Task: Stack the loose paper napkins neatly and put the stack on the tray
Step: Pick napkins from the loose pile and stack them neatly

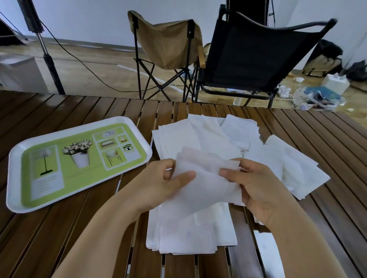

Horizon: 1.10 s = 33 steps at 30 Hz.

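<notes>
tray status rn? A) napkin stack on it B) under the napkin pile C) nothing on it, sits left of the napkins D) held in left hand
C: the tray lies bare on the table, left of the loose napkins; both hands hold a napkin.

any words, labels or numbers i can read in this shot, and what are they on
No text here can be read.
Green and white rectangular tray: grey lines of print under the lamp picture, too small and blurred to read.
Tray's top panel: a small oval emblem, illegible.
White paper napkins, including the one held by the left hand and right hand: no print visible.
Blue-green flat item on the floor: markings too blurred to read.
</notes>
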### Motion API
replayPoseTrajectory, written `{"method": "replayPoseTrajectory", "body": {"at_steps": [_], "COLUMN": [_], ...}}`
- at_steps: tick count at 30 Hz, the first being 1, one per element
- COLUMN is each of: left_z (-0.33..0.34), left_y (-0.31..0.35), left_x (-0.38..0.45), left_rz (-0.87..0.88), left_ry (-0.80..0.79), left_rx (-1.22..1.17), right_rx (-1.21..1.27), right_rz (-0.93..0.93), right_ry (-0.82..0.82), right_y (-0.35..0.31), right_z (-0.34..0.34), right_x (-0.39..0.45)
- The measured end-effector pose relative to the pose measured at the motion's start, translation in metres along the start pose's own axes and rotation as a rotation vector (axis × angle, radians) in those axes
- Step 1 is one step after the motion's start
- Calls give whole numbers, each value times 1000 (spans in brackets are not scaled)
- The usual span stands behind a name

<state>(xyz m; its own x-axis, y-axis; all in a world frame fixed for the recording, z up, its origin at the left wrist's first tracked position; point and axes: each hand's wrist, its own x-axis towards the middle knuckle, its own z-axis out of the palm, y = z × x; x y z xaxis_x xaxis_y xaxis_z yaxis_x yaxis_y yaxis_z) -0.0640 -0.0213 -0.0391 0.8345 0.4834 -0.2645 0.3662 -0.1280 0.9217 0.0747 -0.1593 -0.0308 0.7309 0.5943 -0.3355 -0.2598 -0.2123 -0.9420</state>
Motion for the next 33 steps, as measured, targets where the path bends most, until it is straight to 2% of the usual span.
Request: {"method": "replayPoseTrajectory", "body": {"at_steps": [3, 6, 9, 12, 17, 24, 30, 33], "left_z": [1, 3, 5, 4, -2, -2, -5, -11], "left_y": [-3, -5, -9, -16, -20, -18, -15, -14], "left_x": [1, 8, 14, 18, 20, 20, 16, 13], "left_rz": [11, 56, 106, 155, 219, 153, 185, 209], "left_ry": [0, 159, 316, 392, 434, 416, 431, 382], "left_rx": [63, 114, 179, 289, 361, 233, 280, 324], "right_rx": [82, 95, -51, -216, -229, -111, -325, -428], "right_rz": [-57, -102, -121, -135, -82, -12, -117, -194], "right_ry": [125, 215, 296, 328, 331, 364, 592, 570], "right_y": [0, 2, 7, 10, 12, 17, 16, 8], "right_z": [-4, -10, -13, -8, -3, -9, -16, -15], "right_x": [4, 6, 10, 10, 13, 18, 22, 12]}}
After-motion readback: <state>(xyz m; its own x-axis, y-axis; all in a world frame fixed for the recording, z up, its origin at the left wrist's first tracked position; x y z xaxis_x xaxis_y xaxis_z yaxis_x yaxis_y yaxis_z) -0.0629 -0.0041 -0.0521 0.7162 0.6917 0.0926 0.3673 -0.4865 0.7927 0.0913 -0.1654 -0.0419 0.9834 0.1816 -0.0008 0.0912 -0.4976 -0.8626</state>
